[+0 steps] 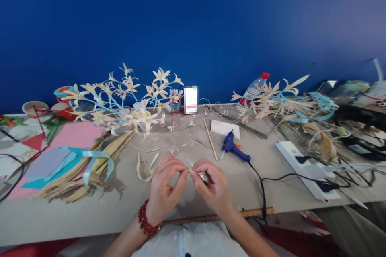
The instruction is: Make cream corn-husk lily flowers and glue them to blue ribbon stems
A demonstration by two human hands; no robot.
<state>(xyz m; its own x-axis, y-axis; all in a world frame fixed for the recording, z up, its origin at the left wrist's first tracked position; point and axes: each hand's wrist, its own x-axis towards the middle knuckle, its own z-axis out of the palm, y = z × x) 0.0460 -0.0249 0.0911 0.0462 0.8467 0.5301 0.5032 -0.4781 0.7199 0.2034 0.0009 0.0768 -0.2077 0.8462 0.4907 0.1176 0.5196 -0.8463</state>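
Note:
My left hand [169, 182] and my right hand [212, 184] meet above the front of the table, thumbs and forefingers pinched together. Between their fingertips is a thin pale strip [189, 171], too small to make out well; it resembles dried husk. A metal blade tip shows just behind the right fingers, with a dark handle partly hidden by that hand; it looks like scissors [204, 177]. A loose curl of pale husk [140, 168] lies left of my left hand. Farther right rests a blue glue gun [233, 146], its nozzle pointing up.
Pale husk flowers [129, 84] stand at the back left, more flowers [271, 98] at the right. A husk bundle [90, 168] lies on coloured paper [75, 134]. A phone [191, 100] leans near the wall. A power strip [307, 172] with cables lies right; a wooden stick [210, 138] lies centrally.

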